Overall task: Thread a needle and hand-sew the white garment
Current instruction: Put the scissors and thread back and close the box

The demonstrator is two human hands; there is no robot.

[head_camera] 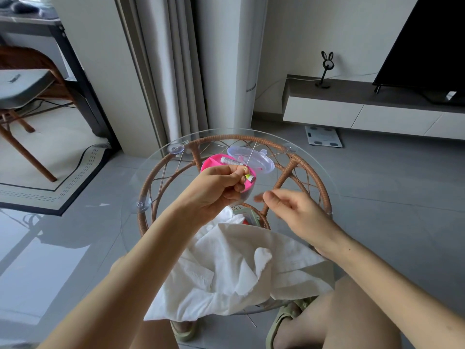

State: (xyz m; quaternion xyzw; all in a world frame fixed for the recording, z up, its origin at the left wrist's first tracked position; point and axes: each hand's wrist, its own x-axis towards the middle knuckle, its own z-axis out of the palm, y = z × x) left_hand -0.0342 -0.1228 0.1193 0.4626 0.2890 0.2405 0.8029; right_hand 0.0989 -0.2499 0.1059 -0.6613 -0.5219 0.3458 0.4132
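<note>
Left hand pinches needle, shaft running 7 to 1 o'clock. Right hand near, at 4 o'clock of it; fingertips blurred, grip not discernible.

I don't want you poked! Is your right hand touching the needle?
Apart. The head view shows a clear gap between the right hand and the needle; only the left hand pinches it.

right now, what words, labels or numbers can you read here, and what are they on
No text is legible.
Glass tabletop: tiny printed mark by the far rim, too small to read.
White garment: faint lettering, blurred.
Grey thread spool: wrap markings, too small to read.
</note>
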